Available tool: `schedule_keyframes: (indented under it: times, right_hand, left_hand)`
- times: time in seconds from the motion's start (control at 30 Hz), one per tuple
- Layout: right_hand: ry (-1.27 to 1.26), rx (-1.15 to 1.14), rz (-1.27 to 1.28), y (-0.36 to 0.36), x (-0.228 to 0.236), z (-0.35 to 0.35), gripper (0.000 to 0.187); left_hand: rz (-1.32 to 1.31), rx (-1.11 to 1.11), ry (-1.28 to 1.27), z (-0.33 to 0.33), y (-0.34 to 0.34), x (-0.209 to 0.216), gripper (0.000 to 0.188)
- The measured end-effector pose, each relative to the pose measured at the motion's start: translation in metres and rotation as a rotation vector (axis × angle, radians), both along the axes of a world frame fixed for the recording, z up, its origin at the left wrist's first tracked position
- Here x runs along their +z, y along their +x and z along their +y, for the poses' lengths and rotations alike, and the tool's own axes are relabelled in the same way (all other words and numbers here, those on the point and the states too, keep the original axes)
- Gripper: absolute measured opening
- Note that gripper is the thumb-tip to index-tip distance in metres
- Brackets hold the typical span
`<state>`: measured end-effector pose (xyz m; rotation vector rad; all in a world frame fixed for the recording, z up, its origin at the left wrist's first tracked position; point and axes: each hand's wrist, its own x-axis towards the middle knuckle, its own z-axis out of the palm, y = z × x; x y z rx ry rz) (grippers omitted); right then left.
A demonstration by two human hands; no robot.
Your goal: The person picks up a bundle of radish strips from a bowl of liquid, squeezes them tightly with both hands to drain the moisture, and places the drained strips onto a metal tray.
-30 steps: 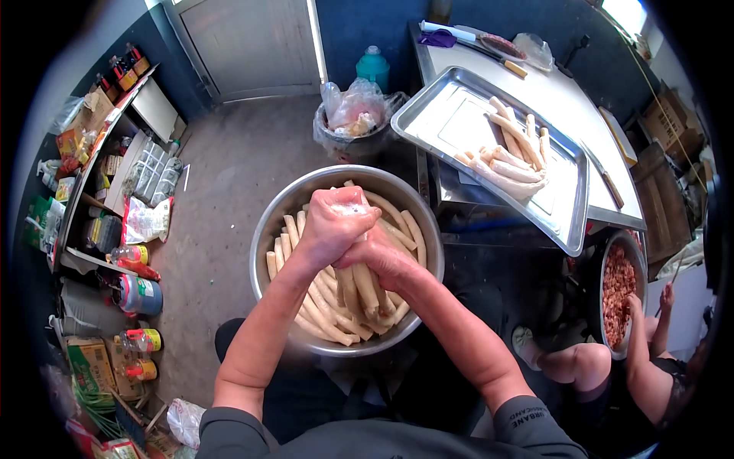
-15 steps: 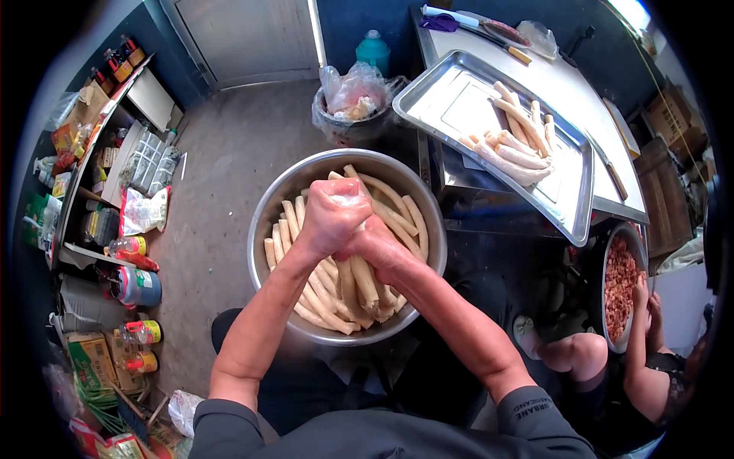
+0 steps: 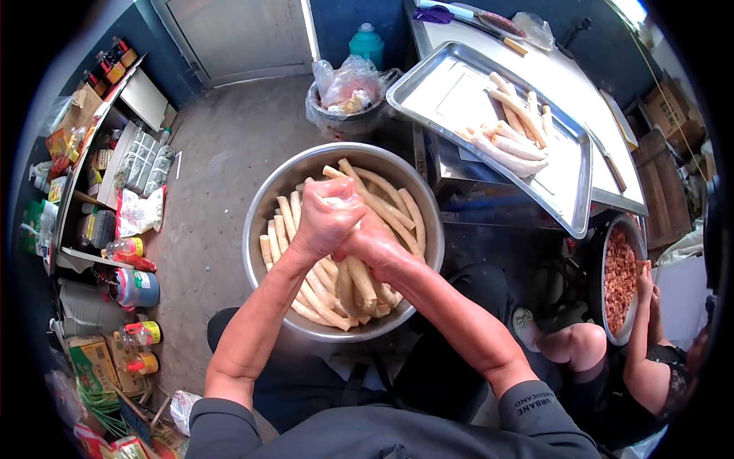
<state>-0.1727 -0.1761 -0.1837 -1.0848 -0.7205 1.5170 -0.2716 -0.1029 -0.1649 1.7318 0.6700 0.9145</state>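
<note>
A wide metal basin (image 3: 251, 264) below me holds many long, pale, peeled-looking roots (image 3: 325, 294). Above the middle of the basin, my left hand (image 3: 327, 218) is closed in a wet fist. My right hand (image 3: 372, 243) presses against it from the right, its fingers closed too and mostly hidden behind the left. Whatever lies between the two hands is hidden. Root ends show just below and beyond them; I cannot tell whether any of these is in my grip.
A metal tray (image 3: 436, 84) with more pale roots sits on the white-topped table (image 3: 589, 107) at right, near knives. A plastic-lined bin (image 3: 348, 96) stands beyond the basin. At far right, a person's hands (image 3: 646, 279) touch a pot of reddish chunks (image 3: 618, 283). Bottles and packages line the left shelves.
The whole view has shifted slightly, moving the surroundings a little left and up. My hands stay clasped above the basin with almost the same pose.
</note>
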Motion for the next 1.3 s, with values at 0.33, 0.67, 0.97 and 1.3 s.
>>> schedule_keyframes:
  times: [0.33,0.67,0.97,1.3]
  right_hand:
    - [-0.019,0.108,-0.027,0.001,-0.004,0.004,0.059]
    - [0.006,0.122,0.049,0.002,0.008,0.003,0.067]
    - [0.022,0.066,-0.029,-0.001,0.003,0.0,0.061]
    - [0.014,-0.005,-0.018,-0.006,-0.005,-0.001,0.02]
  left_hand:
    - [-0.032,-0.011,-0.059,0.004,-0.002,-0.002,0.02]
    - [-0.146,-0.198,-0.091,0.002,-0.004,0.005,0.028]
    - [-0.092,-0.102,-0.106,-0.004,-0.004,0.003,0.02]
    - [-0.092,-0.057,-0.108,-0.006,-0.003,0.001,0.018]
